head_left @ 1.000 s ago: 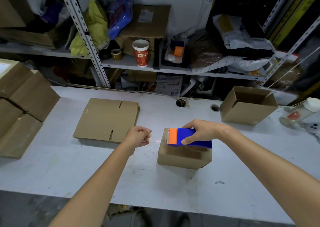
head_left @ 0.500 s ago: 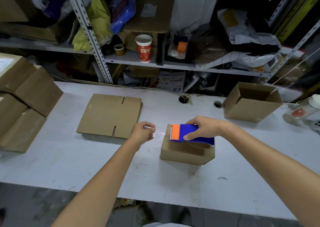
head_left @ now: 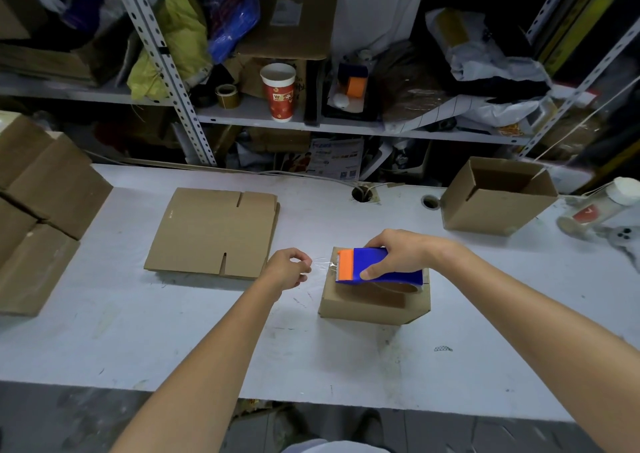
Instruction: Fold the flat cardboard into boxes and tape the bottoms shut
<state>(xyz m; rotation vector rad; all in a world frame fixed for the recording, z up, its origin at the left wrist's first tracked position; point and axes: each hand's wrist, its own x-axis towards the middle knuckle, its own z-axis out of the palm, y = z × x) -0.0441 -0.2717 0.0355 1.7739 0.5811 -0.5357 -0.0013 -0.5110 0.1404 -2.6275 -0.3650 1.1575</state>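
Note:
A small folded cardboard box (head_left: 367, 305) sits on the white table (head_left: 173, 341), its closed flaps facing up. My right hand (head_left: 398, 255) grips a blue and orange tape dispenser (head_left: 367, 265) resting on the box's top. My left hand (head_left: 289, 267) is just left of the box, its fingertips pinched on the clear tape end (head_left: 323, 264) pulled from the dispenser. A stack of flat cardboard (head_left: 214, 232) lies further left.
An open finished box (head_left: 495, 196) stands at the back right, a white-capped bottle (head_left: 602, 206) beside it. Stacked cardboard boxes (head_left: 38, 206) fill the table's left end. Cluttered metal shelves with a red paper cup (head_left: 278, 90) stand behind. Two cable holes pierce the table's back.
My left hand has stayed beside the box's left edge, pinching the tape end. The dispenser has stayed on the box top. The camera view shifted slightly.

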